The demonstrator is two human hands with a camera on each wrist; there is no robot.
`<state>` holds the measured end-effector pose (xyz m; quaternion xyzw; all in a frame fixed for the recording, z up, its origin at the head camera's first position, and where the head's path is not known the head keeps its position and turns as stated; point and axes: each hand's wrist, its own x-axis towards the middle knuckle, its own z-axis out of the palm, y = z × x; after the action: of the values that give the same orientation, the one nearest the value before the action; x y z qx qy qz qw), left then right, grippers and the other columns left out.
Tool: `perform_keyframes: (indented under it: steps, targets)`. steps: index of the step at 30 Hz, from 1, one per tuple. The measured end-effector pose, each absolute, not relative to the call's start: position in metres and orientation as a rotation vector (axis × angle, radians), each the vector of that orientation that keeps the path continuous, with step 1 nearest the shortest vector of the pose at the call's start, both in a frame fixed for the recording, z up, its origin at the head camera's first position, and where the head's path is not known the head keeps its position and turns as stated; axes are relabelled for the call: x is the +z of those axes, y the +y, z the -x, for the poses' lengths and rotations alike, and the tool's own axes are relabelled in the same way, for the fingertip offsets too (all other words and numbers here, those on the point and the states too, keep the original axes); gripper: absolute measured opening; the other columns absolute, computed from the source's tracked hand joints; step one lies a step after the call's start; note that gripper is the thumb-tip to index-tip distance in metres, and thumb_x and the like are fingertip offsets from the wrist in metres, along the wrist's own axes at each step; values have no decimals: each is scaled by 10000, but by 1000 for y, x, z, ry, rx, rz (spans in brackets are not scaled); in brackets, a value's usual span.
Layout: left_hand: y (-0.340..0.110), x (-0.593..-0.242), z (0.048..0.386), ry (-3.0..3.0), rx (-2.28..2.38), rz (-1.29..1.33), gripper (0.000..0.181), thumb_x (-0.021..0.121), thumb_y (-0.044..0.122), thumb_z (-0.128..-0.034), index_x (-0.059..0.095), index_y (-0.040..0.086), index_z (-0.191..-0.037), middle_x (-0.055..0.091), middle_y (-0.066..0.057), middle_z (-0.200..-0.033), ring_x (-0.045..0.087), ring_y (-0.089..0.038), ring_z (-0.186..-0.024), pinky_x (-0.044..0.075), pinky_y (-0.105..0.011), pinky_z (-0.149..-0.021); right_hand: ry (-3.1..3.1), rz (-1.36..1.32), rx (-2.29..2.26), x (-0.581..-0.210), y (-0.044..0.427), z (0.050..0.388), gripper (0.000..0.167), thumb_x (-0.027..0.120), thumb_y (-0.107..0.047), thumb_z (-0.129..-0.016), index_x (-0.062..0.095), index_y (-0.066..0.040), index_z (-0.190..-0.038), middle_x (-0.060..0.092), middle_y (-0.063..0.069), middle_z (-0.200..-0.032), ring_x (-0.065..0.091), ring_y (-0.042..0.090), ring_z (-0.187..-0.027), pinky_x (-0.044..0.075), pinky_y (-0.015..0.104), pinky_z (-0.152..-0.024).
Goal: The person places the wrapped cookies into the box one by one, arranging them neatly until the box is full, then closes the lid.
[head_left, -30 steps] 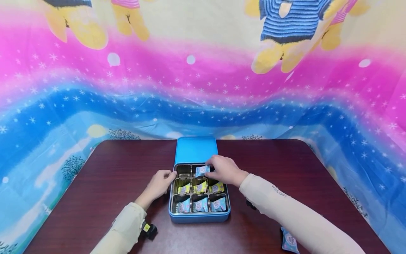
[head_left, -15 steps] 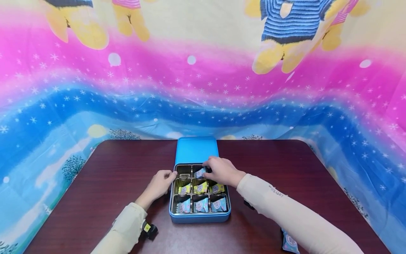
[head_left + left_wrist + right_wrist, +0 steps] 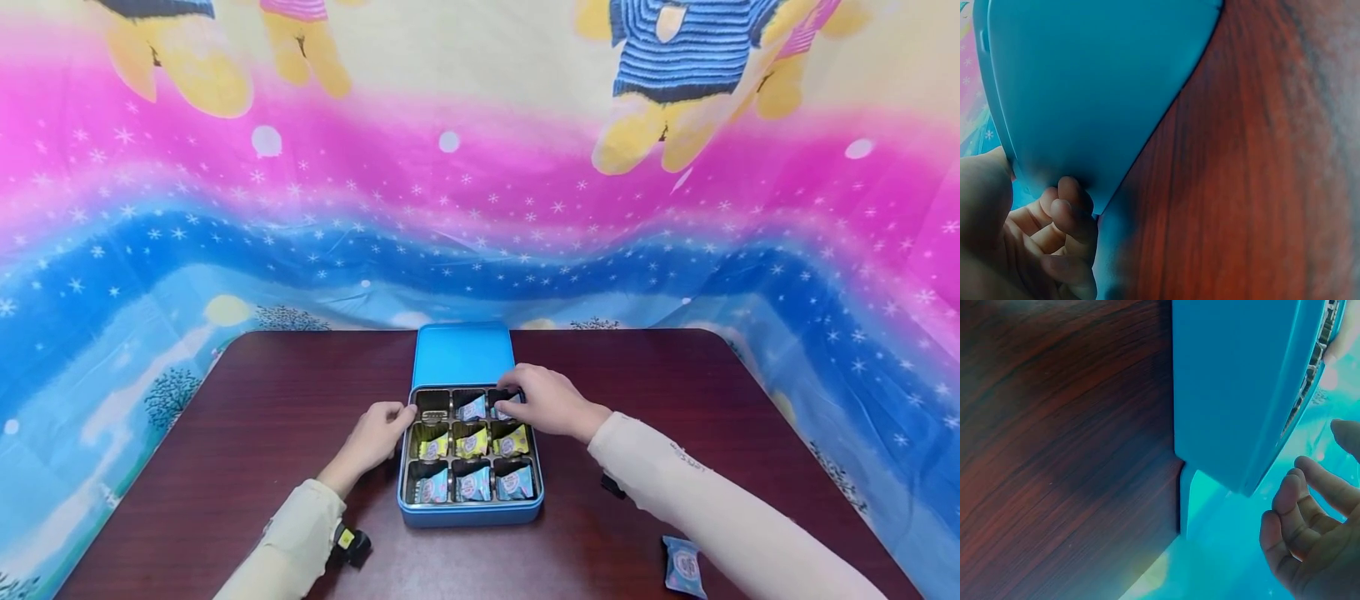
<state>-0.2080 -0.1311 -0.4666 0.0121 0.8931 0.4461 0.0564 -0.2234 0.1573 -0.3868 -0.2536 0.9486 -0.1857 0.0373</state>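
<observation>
A blue tin box (image 3: 471, 517) with a divided insert stands on the table. Blue wrapped candies fill its front row, and yellow wrapped candies (image 3: 472, 443) lie in the middle row. In the back row, one blue candy (image 3: 472, 407) sits in the centre compartment and another (image 3: 507, 407) at the right, partly hidden by fingers. My left hand (image 3: 375, 437) holds the tin's left side near the back, its fingers (image 3: 1072, 215) curled against the wall. Over the back right compartment is my right hand (image 3: 551, 400); its thumb and fingers (image 3: 1300, 494) are apart with no candy visible between them.
Behind the tin lies its blue lid (image 3: 463, 354). A single blue candy packet (image 3: 683, 567) rests on the dark red table (image 3: 300, 400) at front right, beside my right sleeve. A patterned cloth (image 3: 480, 208) hangs around the table's back and sides.
The blue candy that my right hand held has gone down into the back centre compartment and been let go. My right hand has moved right. My left hand has stayed put.
</observation>
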Motion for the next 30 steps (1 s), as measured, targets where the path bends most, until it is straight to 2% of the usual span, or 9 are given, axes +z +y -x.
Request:
perform_keyframes:
  steps: [4,7,11,16,24,30]
  targets:
    - [-131,-467,208,2708,1358,-42,422,516,381,-1044,501,131,-704,440,20,-504,452,-147,-429,381,-299,-464,2920,801,-599,-387,167,220,335,687,-330,-962,712,-119,-1220,679,12,-1016,613,146,-831,488,320,-678]
    - [-131,-468,208,2709,1352,-42,420,516,378,-1045,504,132,-704,440,21,-501,455,-149,-428,383,-299,-466,2926,798,-636,-389,176,215,334,693,-320,-958,713,-109,-1217,669,-3,-978,563,105,-777,458,288,-644]
    - [-130,-467,208,2707,1356,-48,421,514,386,-1045,509,130,-711,441,20,-501,460,-154,-428,389,-305,-469,2946,789,-670,-391,189,209,339,703,-320,-949,713,-108,-1214,691,-6,-1048,628,120,-902,518,321,-743]
    - [-130,-466,208,2705,1355,-48,419,512,391,-1045,512,129,-718,446,20,-510,464,-155,-433,391,-307,-471,2967,725,-678,-394,204,202,307,712,-323,-942,723,-138,-1187,695,-27,-1058,654,151,-978,542,368,-813]
    - [-131,-467,208,2710,1350,-32,421,510,397,-1043,491,135,-713,444,21,-510,467,-152,-431,393,-311,-462,2978,712,-694,-400,224,191,286,717,-301,-935,722,-136,-1168,709,10,-1053,663,209,-949,528,350,-782]
    - [-131,-468,209,2701,1355,-26,421,511,387,-1044,478,139,-707,448,20,-514,463,-152,-432,391,-306,-469,2974,684,-713,-405,236,185,277,721,-301,-932,721,-144,-1160,706,-14,-1027,645,172,-888,510,301,-740]
